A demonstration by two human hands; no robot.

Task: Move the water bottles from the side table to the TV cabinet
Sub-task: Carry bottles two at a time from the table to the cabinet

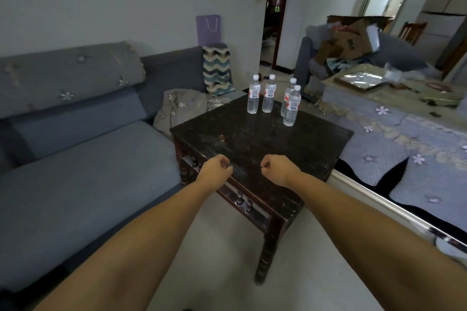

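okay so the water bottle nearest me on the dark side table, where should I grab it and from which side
Wrap the nearest bottle around its labelled middle, coming from the front right with the right hand. It stands upright on the side table, and another bottle sits close behind on its left, so that side is crowded. The near and right sides look open for a grip.

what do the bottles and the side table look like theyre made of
Water bottles: likely clear plastic, see-through walls with white caps and paper-like labels. Side table: apparently dark-stained wood, worn and scuffed; the top shows pale scratches, and the rail has turned spindles.
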